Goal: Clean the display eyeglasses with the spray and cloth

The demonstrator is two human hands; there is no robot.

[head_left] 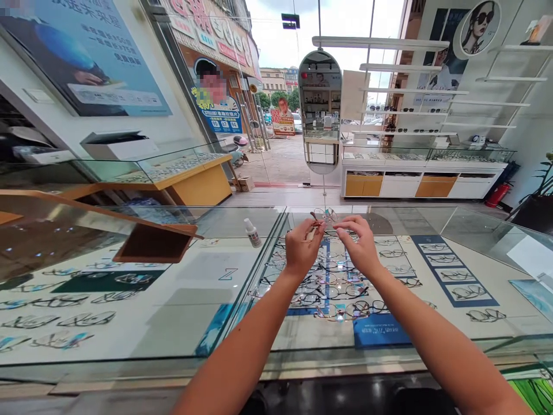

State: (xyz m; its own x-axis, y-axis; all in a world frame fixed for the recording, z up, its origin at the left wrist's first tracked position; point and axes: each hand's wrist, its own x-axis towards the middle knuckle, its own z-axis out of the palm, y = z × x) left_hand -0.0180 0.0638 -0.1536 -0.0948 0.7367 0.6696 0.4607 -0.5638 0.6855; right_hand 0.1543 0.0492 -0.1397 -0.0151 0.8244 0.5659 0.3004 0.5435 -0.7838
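Over the glass counter, my left hand (303,245) is closed on a pair of eyeglasses (327,215). Their clear lenses point away from me, and a brown temple sticks up by my fingers. Something small and pale shows at my left palm; I cannot make out what it is. My right hand (360,241) is just to the right, fingers stretched out and thumb apart, its fingertips close to the frame. Whether they touch it I cannot tell. Beneath both hands, rows of eyeglasses (341,290) lie under the glass on pale and blue boards.
A white spray bottle (252,233) stands on the counter, left of my hands. Further left is a brown wooden tray-like piece (151,242). An oval mirror (320,109) stands beyond the counter. Blue display strips (458,271) with eyeglasses lie to the right.
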